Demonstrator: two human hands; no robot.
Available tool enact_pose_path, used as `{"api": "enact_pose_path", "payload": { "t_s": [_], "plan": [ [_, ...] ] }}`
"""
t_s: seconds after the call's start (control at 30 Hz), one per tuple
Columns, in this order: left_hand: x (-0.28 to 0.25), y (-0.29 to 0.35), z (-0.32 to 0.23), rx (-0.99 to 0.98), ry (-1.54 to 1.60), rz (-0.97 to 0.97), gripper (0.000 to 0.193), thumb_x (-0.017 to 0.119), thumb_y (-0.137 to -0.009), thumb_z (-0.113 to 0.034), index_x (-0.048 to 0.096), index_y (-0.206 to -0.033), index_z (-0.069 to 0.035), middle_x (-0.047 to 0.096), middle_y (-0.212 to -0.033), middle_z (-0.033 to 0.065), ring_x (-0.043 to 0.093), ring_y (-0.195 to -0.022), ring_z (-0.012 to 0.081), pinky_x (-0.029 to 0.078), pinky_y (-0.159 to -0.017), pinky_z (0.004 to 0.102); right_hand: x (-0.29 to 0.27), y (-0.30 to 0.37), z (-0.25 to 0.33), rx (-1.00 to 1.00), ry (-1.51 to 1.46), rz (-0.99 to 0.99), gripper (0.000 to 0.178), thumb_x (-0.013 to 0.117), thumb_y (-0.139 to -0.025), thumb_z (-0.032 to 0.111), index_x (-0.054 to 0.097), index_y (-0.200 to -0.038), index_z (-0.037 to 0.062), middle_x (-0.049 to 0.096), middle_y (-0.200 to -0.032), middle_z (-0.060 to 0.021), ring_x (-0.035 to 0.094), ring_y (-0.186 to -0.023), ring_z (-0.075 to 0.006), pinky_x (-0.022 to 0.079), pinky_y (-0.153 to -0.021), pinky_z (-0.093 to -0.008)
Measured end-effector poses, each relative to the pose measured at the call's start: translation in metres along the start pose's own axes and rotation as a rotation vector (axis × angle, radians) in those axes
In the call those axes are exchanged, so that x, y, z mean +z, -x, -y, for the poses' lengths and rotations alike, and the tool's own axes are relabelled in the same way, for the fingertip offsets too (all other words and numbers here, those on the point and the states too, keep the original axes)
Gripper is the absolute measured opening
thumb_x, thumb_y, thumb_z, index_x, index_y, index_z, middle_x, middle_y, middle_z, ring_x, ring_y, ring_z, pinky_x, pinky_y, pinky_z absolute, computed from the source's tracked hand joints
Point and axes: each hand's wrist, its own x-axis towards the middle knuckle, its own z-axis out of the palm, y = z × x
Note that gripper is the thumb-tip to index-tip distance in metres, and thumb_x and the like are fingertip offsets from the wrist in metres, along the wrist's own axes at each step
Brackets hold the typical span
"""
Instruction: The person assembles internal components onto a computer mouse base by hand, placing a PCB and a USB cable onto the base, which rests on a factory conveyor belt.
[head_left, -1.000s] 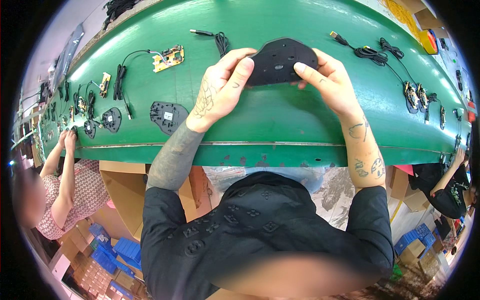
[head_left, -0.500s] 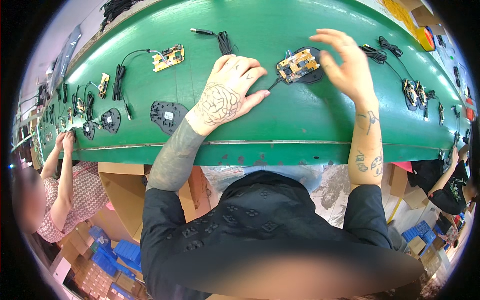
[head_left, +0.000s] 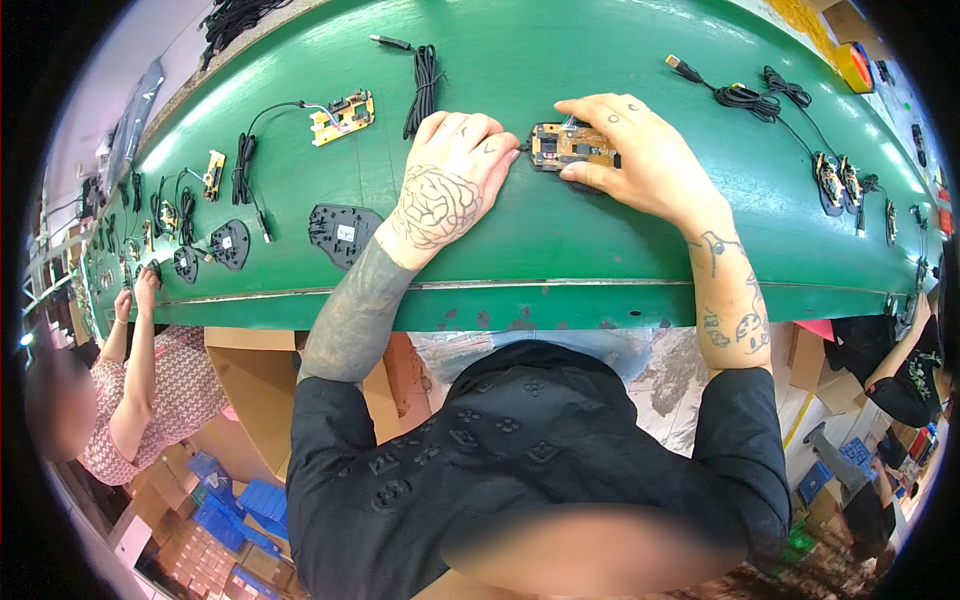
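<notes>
The fingers of my right hand (head_left: 650, 150) are closed around a tan computer-mouse circuit board (head_left: 560, 146). Its far end and the black base beneath it are mostly covered by that hand. On the board's left side, my left hand (head_left: 455, 175) pinches the black cable (head_left: 523, 148) where it leaves the board. Beyond my left hand lies a bundled black cable (head_left: 424, 90) with a USB plug (head_left: 390, 42). A loose black mouse base (head_left: 345, 235) with a white label rests just left of my left wrist.
On the green work surface (head_left: 500, 240), another wired circuit board (head_left: 342, 118) lies at the left. Several cabled boards (head_left: 838, 185) sit at the right. A person (head_left: 150, 390) works at far left, another (head_left: 900, 370) at far right. An open cardboard box (head_left: 250, 400) stands below the table edge.
My right hand has come down and left onto the board and closed around it. My left fingers have drawn together on the cable. The board has turned nearly level and shifted slightly left.
</notes>
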Motion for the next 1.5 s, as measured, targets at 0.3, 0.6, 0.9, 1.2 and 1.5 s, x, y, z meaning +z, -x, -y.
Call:
{"api": "enact_pose_path", "payload": {
  "t_s": [0.3, 0.6, 0.9, 1.2, 1.5],
  "plan": [
    [-0.007, -0.001, -0.002, -0.046, 0.048, 0.02, 0.015, 0.071, -0.082, -0.011, 0.063, -0.095, -0.009, 0.059, -0.094, 0.0047, 0.059, -0.092, 0.0246, 0.045, -0.086, 0.0394, 0.0, -0.001, 0.001, 0.03, -0.048, -0.028, 0.057, 0.08, -0.076, 0.026, 0.059, -0.127, 0.0099, 0.063, -0.121, -0.0114, 0.058, -0.115, -0.0311, 0.047, -0.1, -0.0401],
    [-0.004, 0.005, 0.001, -0.036, 0.022, 0.008, 0.014, 0.067, -0.085, -0.006, 0.06, -0.097, -0.007, 0.059, -0.094, 0.0066, 0.059, -0.088, 0.0266, 0.045, -0.081, 0.0382, -0.009, -0.002, 0.005, 0.109, 0.01, 0.074, 0.043, 0.081, -0.073, 0.02, 0.064, -0.11, 0.0057, 0.061, -0.108, -0.0091, 0.06, -0.105, -0.0298, 0.049, -0.093, -0.0385],
    [-0.002, 0.01, 0.003, -0.111, 0.071, 0.036, 0.009, 0.06, -0.09, -0.005, 0.057, -0.098, -0.005, 0.053, -0.09, 0.0121, 0.057, -0.083, 0.0303, 0.047, -0.074, 0.0391, -0.001, -0.002, 0.008, 0.03, 0.037, 0.035, 0.036, 0.078, -0.076, 0.016, 0.069, -0.11, 0.0059, 0.063, -0.111, -0.008, 0.06, -0.105, -0.0286, 0.049, -0.094, -0.0375],
    [0.003, 0.008, 0.007, -0.065, 0.134, -0.015, 0.016, 0.065, -0.086, -0.001, 0.059, -0.101, -0.003, 0.056, -0.091, 0.0118, 0.059, -0.084, 0.0316, 0.05, -0.074, 0.0399, 0.001, -0.005, 0.007, -0.001, 0.054, 0.036, 0.034, 0.076, -0.077, 0.016, 0.07, -0.109, 0.0056, 0.064, -0.112, -0.0075, 0.06, -0.106, -0.0282, 0.049, -0.095, -0.0377],
    [0.0, 0.009, 0.015, 0.002, 0.097, 0.027, 0.021, 0.068, -0.082, -0.001, 0.062, -0.102, -0.005, 0.06, -0.094, 0.0092, 0.061, -0.086, 0.0281, 0.05, -0.076, 0.0377, 0.001, -0.007, 0.01, 0.003, 0.062, 0.035, 0.031, 0.074, -0.077, 0.016, 0.07, -0.106, 0.0043, 0.064, -0.111, -0.0071, 0.061, -0.103, -0.0283, 0.049, -0.095, -0.0382]
  ]
}}
